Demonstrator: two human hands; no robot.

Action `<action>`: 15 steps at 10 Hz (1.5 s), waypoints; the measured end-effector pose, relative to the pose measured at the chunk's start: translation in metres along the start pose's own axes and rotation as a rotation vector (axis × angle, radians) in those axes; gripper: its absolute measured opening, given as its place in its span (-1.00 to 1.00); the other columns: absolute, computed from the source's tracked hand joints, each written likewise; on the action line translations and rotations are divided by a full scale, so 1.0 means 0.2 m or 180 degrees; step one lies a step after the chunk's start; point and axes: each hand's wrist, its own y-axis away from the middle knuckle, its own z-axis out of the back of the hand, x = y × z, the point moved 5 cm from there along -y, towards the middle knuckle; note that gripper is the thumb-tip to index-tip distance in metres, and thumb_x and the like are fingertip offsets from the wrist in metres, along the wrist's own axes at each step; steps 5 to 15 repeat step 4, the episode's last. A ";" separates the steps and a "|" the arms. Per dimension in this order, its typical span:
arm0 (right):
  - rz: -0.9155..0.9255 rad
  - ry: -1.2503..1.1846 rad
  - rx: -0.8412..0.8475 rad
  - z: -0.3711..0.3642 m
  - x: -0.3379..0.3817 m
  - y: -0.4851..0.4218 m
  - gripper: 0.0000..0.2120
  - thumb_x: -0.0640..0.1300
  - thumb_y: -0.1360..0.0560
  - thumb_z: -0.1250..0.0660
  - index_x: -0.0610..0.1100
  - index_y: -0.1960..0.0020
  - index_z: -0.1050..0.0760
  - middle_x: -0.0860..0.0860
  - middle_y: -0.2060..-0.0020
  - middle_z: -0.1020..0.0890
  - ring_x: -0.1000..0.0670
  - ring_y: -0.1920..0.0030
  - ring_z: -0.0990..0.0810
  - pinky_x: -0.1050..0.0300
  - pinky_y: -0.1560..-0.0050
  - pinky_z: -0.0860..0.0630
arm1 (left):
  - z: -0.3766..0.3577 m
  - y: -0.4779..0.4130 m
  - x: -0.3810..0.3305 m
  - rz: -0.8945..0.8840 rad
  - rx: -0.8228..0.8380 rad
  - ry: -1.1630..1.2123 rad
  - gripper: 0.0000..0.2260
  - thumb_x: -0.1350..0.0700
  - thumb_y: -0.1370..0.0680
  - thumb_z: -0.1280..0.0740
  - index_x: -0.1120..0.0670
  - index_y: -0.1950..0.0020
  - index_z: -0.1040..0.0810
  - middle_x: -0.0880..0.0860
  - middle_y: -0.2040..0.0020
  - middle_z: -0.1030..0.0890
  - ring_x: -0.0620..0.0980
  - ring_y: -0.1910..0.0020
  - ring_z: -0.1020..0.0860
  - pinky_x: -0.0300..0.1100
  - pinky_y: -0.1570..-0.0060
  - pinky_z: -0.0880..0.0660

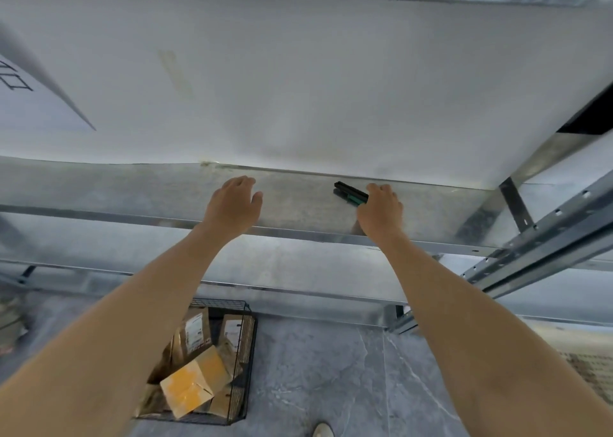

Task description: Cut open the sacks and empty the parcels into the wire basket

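Where both arms reach, metal shelf (132, 188) spans centre; wire basket (247, 347) on floor (331, 370) at 7 o'clock, holding parcels (194, 383); left hand (234, 206) loose, holding nothing; right hand (381, 212) gripping cutter (350, 193), projecting toward 10 o'clock.

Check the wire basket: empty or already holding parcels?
Partly full: the wire basket on the floor holds several brown parcels and a yellow-marked box.

Right hand (379, 211) on cutter (349, 193) atop shelf (132, 188)
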 end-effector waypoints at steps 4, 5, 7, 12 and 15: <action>0.0489 -0.0807 0.0124 0.08 0.42 0.40 -0.55 -0.25 -0.56 -0.14 -0.18 -0.44 -0.29 -0.12 -0.37 -0.40 -0.10 -0.35 -0.39 0.03 -0.30 -0.35 | 0.28 0.24 0.29 -0.0067 -0.0072 0.0290 -0.58 0.02 -0.63 -0.09 0.18 -0.45 -0.31 0.14 -0.44 -0.37 0.15 -0.39 -0.35 0.03 -0.34 -0.29; 0.0489 -0.0807 0.0124 0.08 0.42 0.40 -0.55 -0.25 -0.56 -0.14 -0.18 -0.44 -0.29 -0.12 -0.37 -0.40 -0.10 -0.35 -0.39 0.03 -0.30 -0.35 | 0.28 0.24 0.29 -0.0067 -0.0072 0.0290 -0.58 0.02 -0.63 -0.09 0.18 -0.45 -0.31 0.14 -0.44 -0.37 0.15 -0.39 -0.35 0.03 -0.34 -0.29; 0.0489 -0.0807 0.0124 0.08 0.42 0.40 -0.55 -0.25 -0.56 -0.14 -0.18 -0.44 -0.29 -0.12 -0.37 -0.40 -0.10 -0.35 -0.39 0.03 -0.30 -0.35 | 0.28 0.24 0.29 -0.0067 -0.0072 0.0290 -0.58 0.02 -0.63 -0.09 0.18 -0.45 -0.31 0.14 -0.44 -0.37 0.15 -0.39 -0.35 0.03 -0.34 -0.29; 0.0489 -0.0807 0.0124 0.08 0.42 0.40 -0.55 -0.25 -0.56 -0.14 -0.18 -0.44 -0.29 -0.12 -0.37 -0.40 -0.10 -0.35 -0.39 0.03 -0.30 -0.35 | 0.28 0.24 0.29 -0.0067 -0.0072 0.0290 -0.58 0.02 -0.63 -0.09 0.18 -0.45 -0.31 0.14 -0.44 -0.37 0.15 -0.39 -0.35 0.03 -0.34 -0.29; 0.0489 -0.0807 0.0124 0.08 0.42 0.40 -0.55 -0.25 -0.56 -0.14 -0.18 -0.44 -0.29 -0.12 -0.37 -0.40 -0.10 -0.35 -0.39 0.03 -0.30 -0.35 | 0.28 0.24 0.29 -0.0067 -0.0072 0.0290 -0.58 0.02 -0.63 -0.09 0.18 -0.45 -0.31 0.14 -0.44 -0.37 0.15 -0.39 -0.35 0.03 -0.34 -0.29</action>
